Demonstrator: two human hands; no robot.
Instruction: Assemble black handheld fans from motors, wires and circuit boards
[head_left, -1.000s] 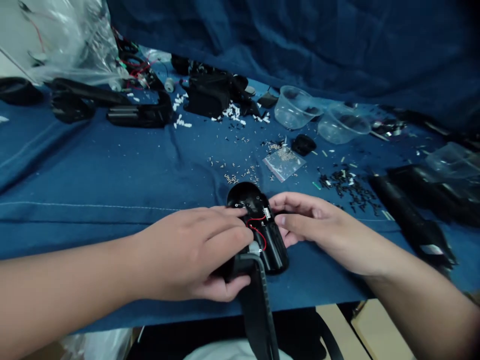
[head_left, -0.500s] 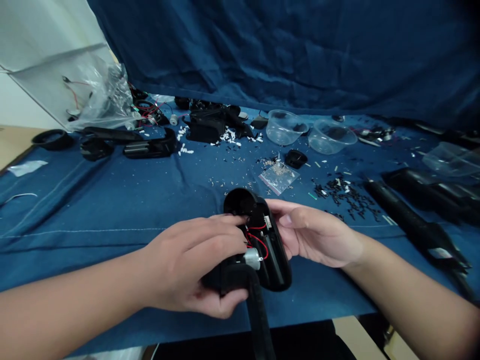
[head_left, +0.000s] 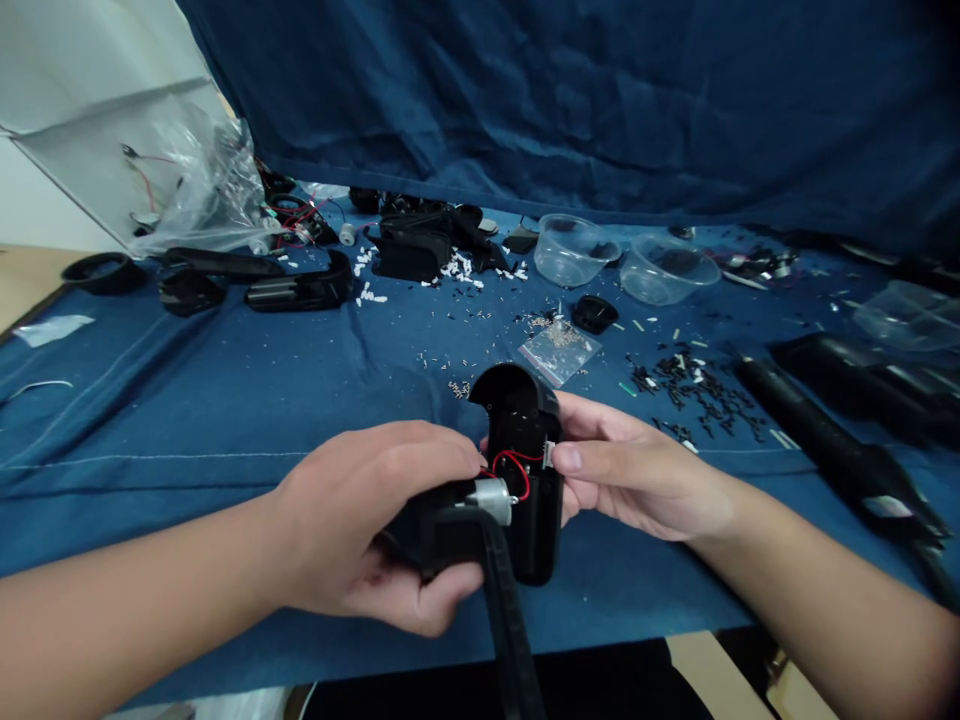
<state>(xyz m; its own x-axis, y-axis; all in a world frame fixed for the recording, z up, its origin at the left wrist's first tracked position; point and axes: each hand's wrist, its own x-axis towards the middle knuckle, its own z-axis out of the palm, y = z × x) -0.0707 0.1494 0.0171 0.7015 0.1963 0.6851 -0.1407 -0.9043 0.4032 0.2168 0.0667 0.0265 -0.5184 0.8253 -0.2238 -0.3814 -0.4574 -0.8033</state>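
Note:
My left hand [head_left: 382, 510] is closed round a black plastic part with a long strip-like arm [head_left: 510, 620] that reaches down toward the bottom edge. A small silver motor [head_left: 493, 501] sits on that part, and red wires [head_left: 517, 470] loop from it. My right hand [head_left: 637, 465] grips a black plastic housing half [head_left: 536, 530] from its right side, the thumb at a small white connector [head_left: 549, 455]. The housing's hollow side faces me, its rounded top end pointing away. The two black parts lie close side by side; the left fingertips are partly hidden behind the motor and wires.
Black screws [head_left: 697, 395] are scattered at the right, near black housings [head_left: 847, 450]. A small plastic bag [head_left: 561, 352] of tiny screws lies ahead. Clear tubs [head_left: 574, 250] stand at the back, white bits [head_left: 465, 268] beside them. Black shells [head_left: 300, 290] lie at the back left.
My left hand has shifted slightly left with the motor part, away from the housing. The housing has turned more upright, and my right thumb has come onto the white connector.

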